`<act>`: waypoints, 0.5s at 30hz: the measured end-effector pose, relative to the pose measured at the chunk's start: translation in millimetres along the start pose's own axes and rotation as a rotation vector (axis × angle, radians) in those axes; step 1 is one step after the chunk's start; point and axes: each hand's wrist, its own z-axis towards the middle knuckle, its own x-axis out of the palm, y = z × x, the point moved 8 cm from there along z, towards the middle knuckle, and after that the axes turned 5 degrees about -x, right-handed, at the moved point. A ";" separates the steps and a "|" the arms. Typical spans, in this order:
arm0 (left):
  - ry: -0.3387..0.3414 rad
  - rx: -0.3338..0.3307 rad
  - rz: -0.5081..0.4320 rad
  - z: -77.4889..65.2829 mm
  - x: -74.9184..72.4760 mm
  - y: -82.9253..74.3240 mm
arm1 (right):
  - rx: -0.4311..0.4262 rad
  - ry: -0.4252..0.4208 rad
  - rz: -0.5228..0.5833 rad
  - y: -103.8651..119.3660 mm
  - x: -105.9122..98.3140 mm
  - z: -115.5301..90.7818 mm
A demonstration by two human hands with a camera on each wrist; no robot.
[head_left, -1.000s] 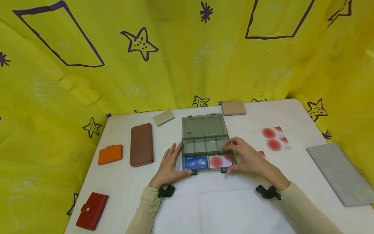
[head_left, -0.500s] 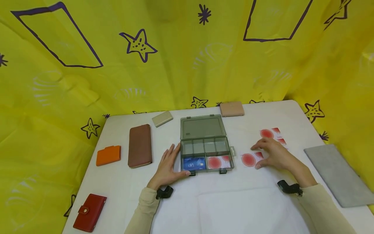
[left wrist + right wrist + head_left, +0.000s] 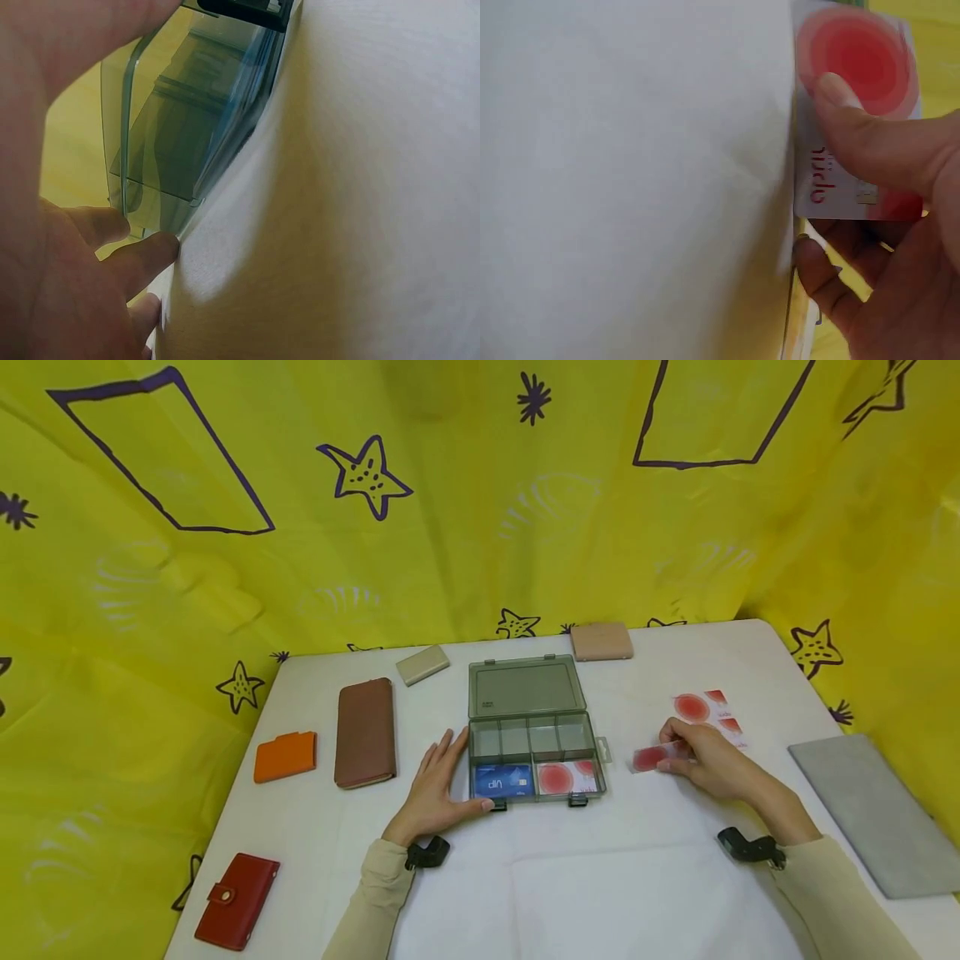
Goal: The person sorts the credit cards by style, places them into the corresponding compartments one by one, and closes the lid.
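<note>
A translucent green organizer box (image 3: pixel 485 740) lies with its lid (image 3: pixel 527 687) folded back. Its front compartments hold a blue VIP card (image 3: pixel 503 780) and a red-and-white card (image 3: pixel 566 777); the rear ones look bare. My left hand (image 3: pixel 433 793) rests against the box's left side, fingers fairly straight along the wall and thumb by the front latch (image 3: pixel 498 805). To the right of the box my right hand (image 3: pixel 712 760) pinches another red-and-white card (image 3: pixel 648 758), tilted. In the right wrist view the thumb lies across this card's (image 3: pixel 855 60) printed face.
More red-and-white cards (image 3: pixel 691 707) lie behind my right hand. A grey flat panel (image 3: pixel 873 814) is far right. On the left are a brown wallet (image 3: pixel 365 733), an orange card holder (image 3: pixel 285 757) and a red wallet (image 3: pixel 237 902). Beige (image 3: pixel 602 642) and gold (image 3: pixel 423 665) cases sit behind.
My right hand has left the box's right side, moved right to a card on the table, and now pinches and tilts it. The left hand has stayed at the box.
</note>
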 end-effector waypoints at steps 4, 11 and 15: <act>0.005 -0.003 0.004 0.2 0.4 -0.2 | 0.007 -0.103 0.006 -0.7 -7.4 -3.5; 0.010 0.006 0.010 0.8 -0.4 -0.9 | 0.036 -0.268 0.274 1.3 -15.9 1.2; 0.012 0.010 0.007 0.4 -0.6 -1.4 | 0.016 -0.257 0.453 5.7 -9.1 5.8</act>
